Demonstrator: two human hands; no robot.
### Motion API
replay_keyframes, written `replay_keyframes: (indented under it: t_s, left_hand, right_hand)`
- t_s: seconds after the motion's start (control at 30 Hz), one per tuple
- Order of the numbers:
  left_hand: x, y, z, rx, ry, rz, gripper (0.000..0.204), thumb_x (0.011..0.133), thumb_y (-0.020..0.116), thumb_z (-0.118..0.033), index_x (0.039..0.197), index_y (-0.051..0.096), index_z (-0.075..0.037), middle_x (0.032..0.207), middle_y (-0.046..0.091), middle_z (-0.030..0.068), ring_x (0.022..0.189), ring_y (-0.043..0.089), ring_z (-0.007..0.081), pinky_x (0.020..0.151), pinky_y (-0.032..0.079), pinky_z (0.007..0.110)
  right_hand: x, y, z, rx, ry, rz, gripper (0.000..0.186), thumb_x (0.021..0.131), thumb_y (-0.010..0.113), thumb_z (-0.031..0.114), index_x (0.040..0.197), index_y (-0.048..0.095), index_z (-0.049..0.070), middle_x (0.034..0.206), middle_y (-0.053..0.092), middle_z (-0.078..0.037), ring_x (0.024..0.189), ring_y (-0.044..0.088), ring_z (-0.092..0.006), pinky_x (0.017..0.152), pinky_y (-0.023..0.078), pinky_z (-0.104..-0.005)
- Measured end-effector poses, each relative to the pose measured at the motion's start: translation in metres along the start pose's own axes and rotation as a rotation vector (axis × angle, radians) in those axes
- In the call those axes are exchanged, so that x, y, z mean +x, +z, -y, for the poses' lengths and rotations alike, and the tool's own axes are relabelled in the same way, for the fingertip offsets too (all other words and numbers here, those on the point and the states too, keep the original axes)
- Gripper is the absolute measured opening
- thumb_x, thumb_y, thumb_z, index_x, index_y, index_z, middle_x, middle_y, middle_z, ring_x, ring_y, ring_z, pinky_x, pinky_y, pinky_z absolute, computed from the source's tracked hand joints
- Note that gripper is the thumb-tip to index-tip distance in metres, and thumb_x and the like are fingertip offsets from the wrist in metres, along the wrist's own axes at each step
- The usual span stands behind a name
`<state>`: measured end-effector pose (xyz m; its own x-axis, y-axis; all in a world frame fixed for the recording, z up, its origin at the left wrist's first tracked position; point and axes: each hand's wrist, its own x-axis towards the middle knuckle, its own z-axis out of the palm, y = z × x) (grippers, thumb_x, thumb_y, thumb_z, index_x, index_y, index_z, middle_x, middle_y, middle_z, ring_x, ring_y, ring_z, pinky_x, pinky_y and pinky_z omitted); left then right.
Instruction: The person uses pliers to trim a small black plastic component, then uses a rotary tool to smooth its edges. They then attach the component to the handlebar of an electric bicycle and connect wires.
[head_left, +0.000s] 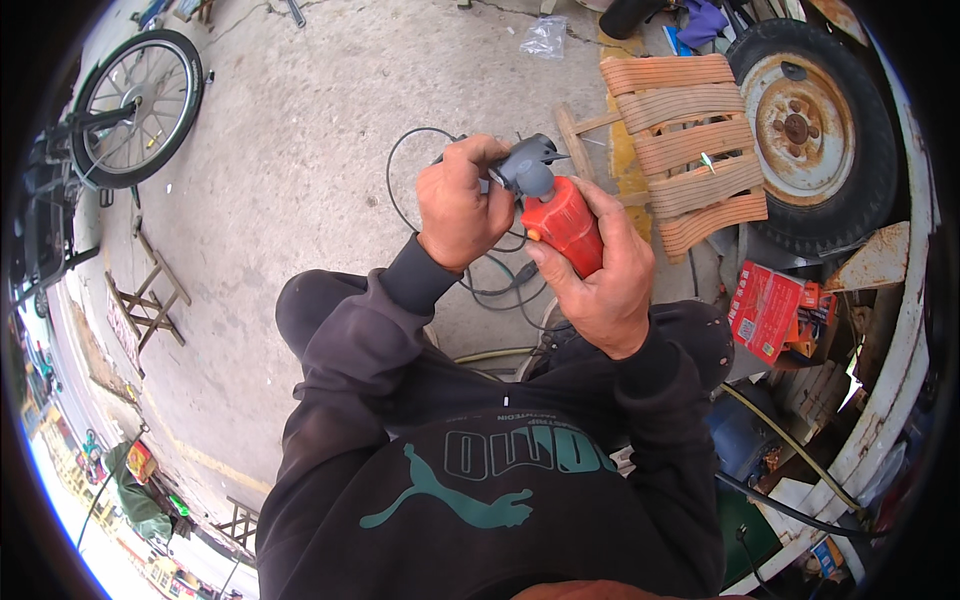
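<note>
In front of my chest I hold a red and grey hand tool point(567, 222), probably a power tool; its exact kind does not show clearly. My right hand point(610, 285) wraps round the red body from the right, the thumb lying near a small yellow-orange button. My left hand point(465, 200) is closed on the grey head end point(528, 170), whose far tip is dark and pointed. My palms hide parts of the tool. Below it, a black cord point(490, 292) loops over the concrete, and I cannot tell whether it joins the tool.
A slatted wooden stool point(690, 145) lies at the right, by a rusty wheel with a tyre point(865, 150). A red box point(765, 310) and clutter are nearer me. At the far left is a bicycle wheel point(150, 105), with a folding stool point(150, 300) below it. A plastic bag point(543, 37) lies ahead.
</note>
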<state>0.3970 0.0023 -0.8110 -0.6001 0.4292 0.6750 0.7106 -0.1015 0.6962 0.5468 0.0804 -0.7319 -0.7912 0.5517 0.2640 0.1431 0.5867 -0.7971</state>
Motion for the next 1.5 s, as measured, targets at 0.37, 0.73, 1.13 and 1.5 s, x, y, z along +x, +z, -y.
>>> replay_keyframes:
  t_s: [0.37,0.73,1.13,1.5]
  left_hand:
    - [-0.001,-0.006,-0.009,0.114,-0.052,0.134,0.033,0.075,0.072,0.009,0.103,0.056,0.0,0.09,0.071,0.0135,0.078,0.074,0.0206,0.069,0.057,0.028]
    - [0.002,-0.002,-0.005,0.068,0.014,0.038,0.039,0.067,0.067,0.008,0.103,0.058,-0.003,0.074,0.063,0.0084,0.055,0.062,0.0212,0.051,0.049,0.031]
    - [0.003,-0.001,-0.008,0.079,0.025,0.053,0.039,0.066,0.067,0.008,0.103,0.057,-0.002,0.073,0.063,0.0078,0.054,0.061,0.0214,0.051,0.049,0.031]
    - [0.003,0.005,-0.017,-0.254,-0.399,0.017,0.021,0.084,0.066,0.005,0.099,0.052,-0.002,0.062,0.057,0.004,0.056,0.051,0.0034,0.051,0.04,0.021]
  right_hand:
    - [-0.001,0.003,-0.005,-0.131,0.034,-0.136,0.063,0.077,0.084,0.018,0.128,0.053,-0.002,0.106,0.065,-0.021,0.092,0.067,-0.0391,0.078,0.054,-0.042]
    - [-0.001,0.006,-0.004,-0.136,-0.012,-0.103,0.063,0.075,0.085,0.018,0.127,0.054,-0.001,0.107,0.065,-0.021,0.092,0.067,-0.0393,0.077,0.054,-0.0418]
    - [0.0,0.006,-0.003,-0.128,-0.012,-0.115,0.061,0.076,0.084,0.019,0.125,0.054,0.0,0.109,0.066,-0.02,0.094,0.067,-0.0387,0.078,0.054,-0.0414]
    - [0.006,-0.008,0.002,-0.018,0.225,-0.172,0.055,0.08,0.082,0.019,0.125,0.057,-0.001,0.108,0.068,-0.017,0.095,0.068,-0.0306,0.082,0.053,-0.0377]
